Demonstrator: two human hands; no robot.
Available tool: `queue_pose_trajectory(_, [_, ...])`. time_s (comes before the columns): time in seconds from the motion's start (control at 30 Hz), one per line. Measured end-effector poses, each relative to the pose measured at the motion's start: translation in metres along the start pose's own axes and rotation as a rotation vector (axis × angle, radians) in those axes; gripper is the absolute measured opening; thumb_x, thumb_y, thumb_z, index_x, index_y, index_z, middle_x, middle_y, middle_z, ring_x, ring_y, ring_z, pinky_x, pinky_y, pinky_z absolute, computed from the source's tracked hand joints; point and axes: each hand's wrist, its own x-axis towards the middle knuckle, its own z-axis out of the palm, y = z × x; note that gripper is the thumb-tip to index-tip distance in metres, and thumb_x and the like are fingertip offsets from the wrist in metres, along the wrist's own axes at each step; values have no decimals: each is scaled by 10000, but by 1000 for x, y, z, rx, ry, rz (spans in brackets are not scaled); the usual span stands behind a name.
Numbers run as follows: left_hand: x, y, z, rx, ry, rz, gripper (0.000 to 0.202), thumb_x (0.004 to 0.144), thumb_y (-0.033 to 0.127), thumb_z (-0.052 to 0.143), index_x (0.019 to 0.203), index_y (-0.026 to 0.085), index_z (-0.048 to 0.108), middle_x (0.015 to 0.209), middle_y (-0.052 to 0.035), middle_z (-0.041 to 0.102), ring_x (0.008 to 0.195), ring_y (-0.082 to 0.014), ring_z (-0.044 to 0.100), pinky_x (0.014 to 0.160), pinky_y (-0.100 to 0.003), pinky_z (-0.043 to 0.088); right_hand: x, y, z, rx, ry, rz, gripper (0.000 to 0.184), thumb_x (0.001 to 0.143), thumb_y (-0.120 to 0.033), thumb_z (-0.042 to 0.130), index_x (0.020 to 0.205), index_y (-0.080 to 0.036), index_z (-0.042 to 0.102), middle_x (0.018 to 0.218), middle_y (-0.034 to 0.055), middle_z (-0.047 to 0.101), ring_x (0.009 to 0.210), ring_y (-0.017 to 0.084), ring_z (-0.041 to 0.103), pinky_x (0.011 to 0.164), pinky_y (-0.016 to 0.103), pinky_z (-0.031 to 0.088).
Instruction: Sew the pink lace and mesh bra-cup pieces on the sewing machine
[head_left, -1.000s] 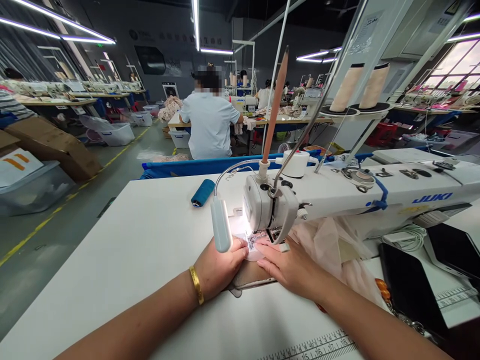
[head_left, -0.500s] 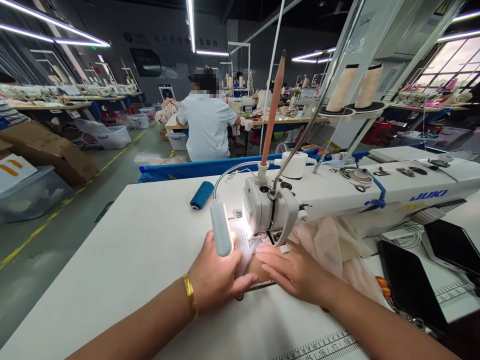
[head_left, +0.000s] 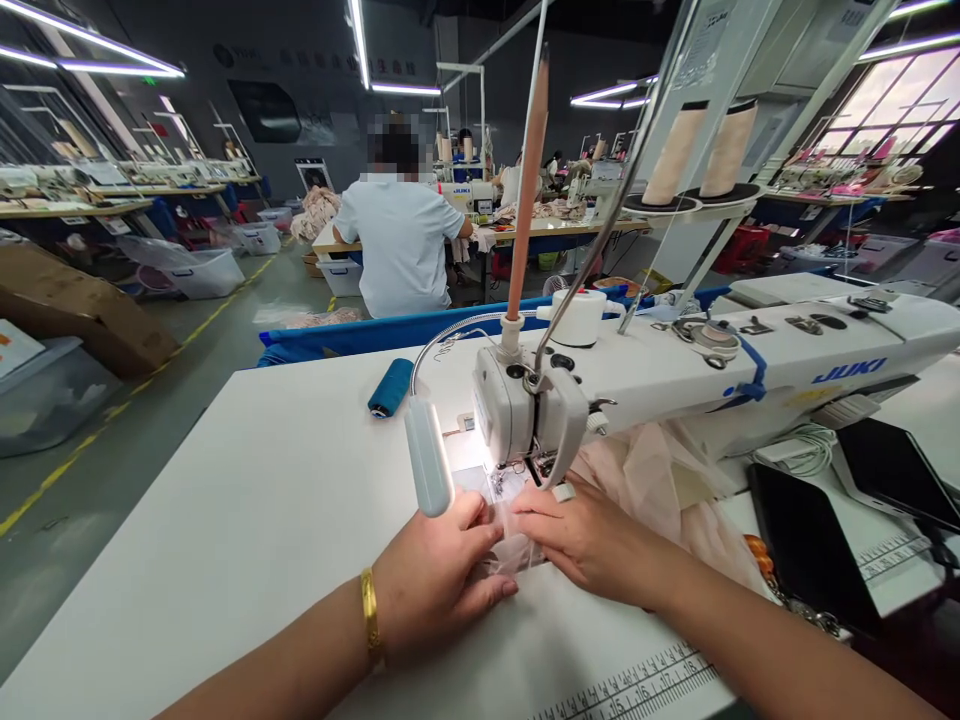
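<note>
Beneath the head of a white sewing machine (head_left: pixel 517 410), sheer pale pink fabric (head_left: pixel 516 552) lies between my two hands, close to the presser foot. My left hand (head_left: pixel 435 565), with a gold bracelet at its wrist, has its fingers curled on the fabric's left side and its thumb stretched along the near edge. From the right, my right hand (head_left: pixel 592 535) pinches the fabric, fingers pressed together; some fingertips are hidden by the machine. More of the sheer fabric (head_left: pixel 637 470) is bunched behind that hand. A lit grey lamp (head_left: pixel 429 458) hangs just above my left fingers.
A teal thread spool (head_left: pixel 391 388) lies on the white table (head_left: pixel 300 480). At right are a black phone (head_left: pixel 814 545), a coiled white cable (head_left: pixel 806 450) and a printed ruler (head_left: pixel 637 690). Thread cones (head_left: pixel 675 155) stand behind. Ahead sits a person in a light shirt (head_left: pixel 401 245).
My left hand has drawn back from beside the needle, its fingers now curled at the fabric. More sheer fabric shows between my hands. The whole view has shifted slightly.
</note>
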Motion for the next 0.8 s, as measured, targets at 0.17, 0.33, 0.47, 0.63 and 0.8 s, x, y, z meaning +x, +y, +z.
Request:
queue_pose_trajectory(0.17, [-1,6,6,6,50,68,132,851,310,743,841,190,691,1034,-65,707,846,-234,615,744,-386,540,0,0,0,-6,11,9,198,941,-97,532,917,-219,686,925,50,700,913,244,538,839,373,433])
queue_pose_trajectory(0.33, [-2,8,6,33,86,70,146,851,305,743,952,201,720,1005,-66,716,814,-242,601,755,-424,550,-1,1,2,-4,33,9,194,919,-89,546,934,-219,689,936,57,705,937,251,551,857,380,443])
queue_pose_trajectory(0.47, [-1,7,6,50,82,60,188,885,320,712,1032,203,717,995,-68,718,836,-253,616,803,-455,549,0,4,5,-5,33,23,229,885,-61,545,954,-226,688,976,55,710,961,249,562,875,381,454])
queue_pose_trajectory(0.63, [3,3,7,76,91,50,182,912,317,683,1051,199,697,1046,-80,721,915,-276,635,827,-462,537,2,8,11,-30,86,64,320,831,-30,515,1018,-209,704,1105,75,710,951,253,572,857,384,487])
queue_pose_trajectory(0.8, [7,0,9,115,126,40,170,923,300,651,1053,195,683,1055,-90,709,906,-277,626,840,-486,521,0,11,15,-57,135,95,447,827,-48,503,1218,-177,678,1151,130,696,1029,283,590,898,414,519])
